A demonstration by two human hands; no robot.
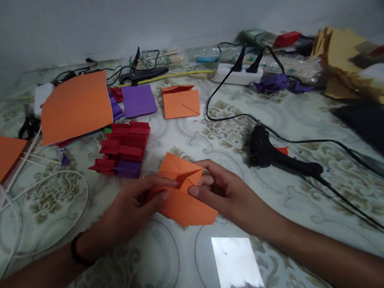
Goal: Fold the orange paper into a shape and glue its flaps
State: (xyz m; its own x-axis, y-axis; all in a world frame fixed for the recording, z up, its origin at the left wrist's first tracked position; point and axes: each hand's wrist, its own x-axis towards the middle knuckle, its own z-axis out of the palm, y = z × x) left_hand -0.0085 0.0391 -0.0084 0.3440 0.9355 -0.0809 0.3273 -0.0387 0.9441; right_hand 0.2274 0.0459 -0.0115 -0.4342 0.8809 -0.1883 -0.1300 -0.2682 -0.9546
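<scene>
A partly folded orange paper [191, 209] is held between my two hands over the middle of the patterned table. My left hand [133, 206] grips its left side, fingers on top of the paper. On the right side my right hand [221, 188] pinches a raised fold, with the thumb pressing on the front and the other fingers behind. Farther back lies another folded orange paper [181, 104], beside a purple square [138, 100]. Folded red paper pieces [132, 136], with a purple one among them, sit just beyond my left hand.
A black glue gun [281, 158] lies at the right, its cord trailing across the table. White cable loops [86, 208] are at the left. Orange sheets [80, 107], a power strip [238, 74], black scissors [29, 126] and brown paper [342, 52] lie farther out.
</scene>
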